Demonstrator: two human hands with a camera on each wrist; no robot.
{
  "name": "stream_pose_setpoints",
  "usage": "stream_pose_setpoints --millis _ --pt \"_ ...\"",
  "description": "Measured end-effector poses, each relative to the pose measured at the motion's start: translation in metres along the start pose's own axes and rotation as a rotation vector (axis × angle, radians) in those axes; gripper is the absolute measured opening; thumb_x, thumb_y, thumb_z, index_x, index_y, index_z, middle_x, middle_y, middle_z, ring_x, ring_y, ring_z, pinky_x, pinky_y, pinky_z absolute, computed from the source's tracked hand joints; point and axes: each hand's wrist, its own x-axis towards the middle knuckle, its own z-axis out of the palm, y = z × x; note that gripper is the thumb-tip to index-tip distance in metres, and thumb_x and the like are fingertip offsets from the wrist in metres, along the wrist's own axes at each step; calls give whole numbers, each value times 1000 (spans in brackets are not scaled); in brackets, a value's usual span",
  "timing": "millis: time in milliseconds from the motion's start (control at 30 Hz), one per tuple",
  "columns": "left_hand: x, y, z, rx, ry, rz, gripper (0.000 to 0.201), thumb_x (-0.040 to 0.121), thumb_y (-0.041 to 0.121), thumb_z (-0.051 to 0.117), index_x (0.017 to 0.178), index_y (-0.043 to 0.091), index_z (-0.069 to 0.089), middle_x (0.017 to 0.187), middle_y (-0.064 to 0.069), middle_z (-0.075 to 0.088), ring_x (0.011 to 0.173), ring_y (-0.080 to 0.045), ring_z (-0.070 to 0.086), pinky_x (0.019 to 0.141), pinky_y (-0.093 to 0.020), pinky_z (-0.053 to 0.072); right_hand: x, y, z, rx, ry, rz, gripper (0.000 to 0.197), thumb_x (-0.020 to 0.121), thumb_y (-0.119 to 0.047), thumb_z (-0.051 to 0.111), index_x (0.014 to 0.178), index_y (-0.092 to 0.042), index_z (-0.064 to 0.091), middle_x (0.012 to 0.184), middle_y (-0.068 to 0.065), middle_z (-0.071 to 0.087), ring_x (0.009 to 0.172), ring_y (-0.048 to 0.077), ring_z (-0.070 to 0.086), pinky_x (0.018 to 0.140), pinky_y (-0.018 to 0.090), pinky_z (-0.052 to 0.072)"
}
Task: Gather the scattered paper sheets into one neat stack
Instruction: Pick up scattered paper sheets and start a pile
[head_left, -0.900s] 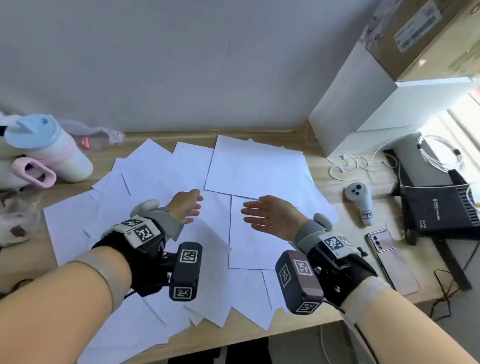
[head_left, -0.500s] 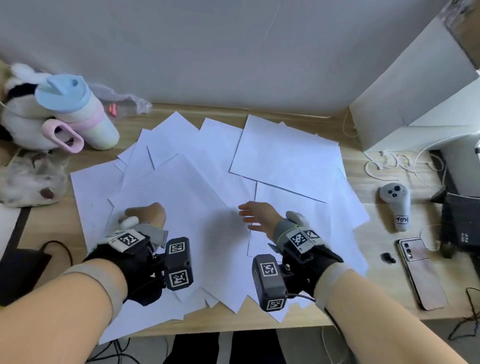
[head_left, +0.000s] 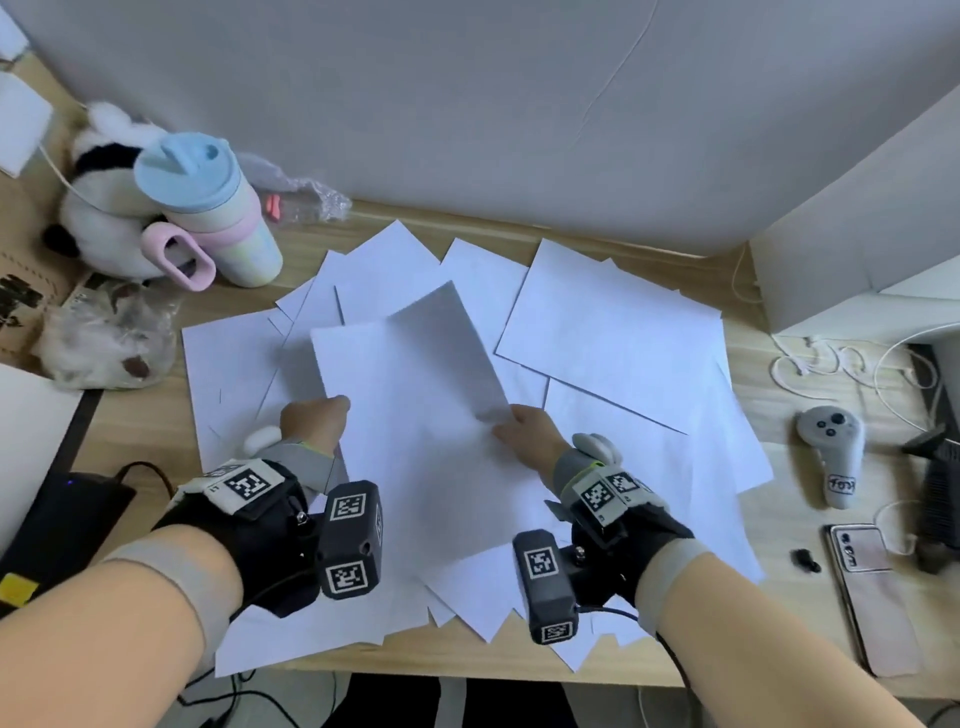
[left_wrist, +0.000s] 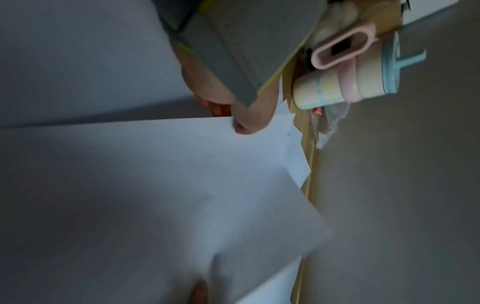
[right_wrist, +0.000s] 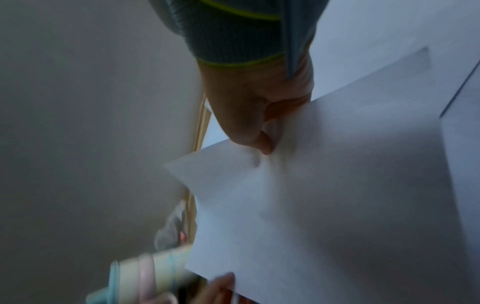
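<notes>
Several white paper sheets lie scattered and overlapping on the wooden desk. One sheet is lifted off the pile in the middle, its far edge curling up. My left hand pinches that sheet's left edge; in the left wrist view the thumb and fingers close on the sheet. My right hand pinches its right edge, and the right wrist view shows the thumb pressed into the sheet.
A pastel tumbler with a pink handle and plush toys stand at the back left. A white box fills the back right. A controller, a phone and cables lie at the right. A dark device sits at the left edge.
Both hands, open over the pile before, have closed on one sheet's opposite edges and raised it. The view has swung left.
</notes>
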Motion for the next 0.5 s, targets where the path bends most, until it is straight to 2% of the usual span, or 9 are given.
stream_pose_setpoints --millis 67,133,167,233,367,500 --pt "-5 9 7 -105 -72 47 25 81 9 54 57 6 47 60 -11 47 66 -25 43 65 -32 35 -5 0 -15 150 61 -27 30 88 -1 48 113 -11 62 75 7 63 67 23 59 65 30 48" --pt "-9 21 18 -287 -168 48 6 82 8 55 79 3 59 69 -12 56 63 -27 52 63 -31 44 -9 5 -34 308 155 -34 35 86 4 49 116 -6 61 73 10 60 64 23 55 61 29 45" --pt "-12 28 25 -341 -222 49 7 86 8 53 86 3 58 72 -11 57 62 -24 54 60 -27 46 -8 10 -45 372 209 -24 36 85 5 49 116 -7 61 73 9 59 63 21 54 58 28 43" --pt "-20 43 40 -350 -331 39 15 93 12 46 81 6 55 76 -8 56 63 -20 53 55 -23 45 -7 25 -65 447 325 10 38 85 6 47 117 -9 61 73 7 59 65 21 53 59 28 41" --pt "-31 66 68 -260 -457 25 24 94 12 45 71 11 50 74 -4 52 62 -17 49 59 -22 38 -8 53 -98 498 505 79 37 87 4 47 120 -6 59 73 6 56 66 20 49 58 28 39" --pt "-36 88 97 -174 -494 11 28 94 11 43 66 14 40 69 -4 43 62 -17 45 61 -22 38 0 74 -126 438 546 192 37 90 1 44 125 14 47 72 3 48 63 14 46 63 29 42"
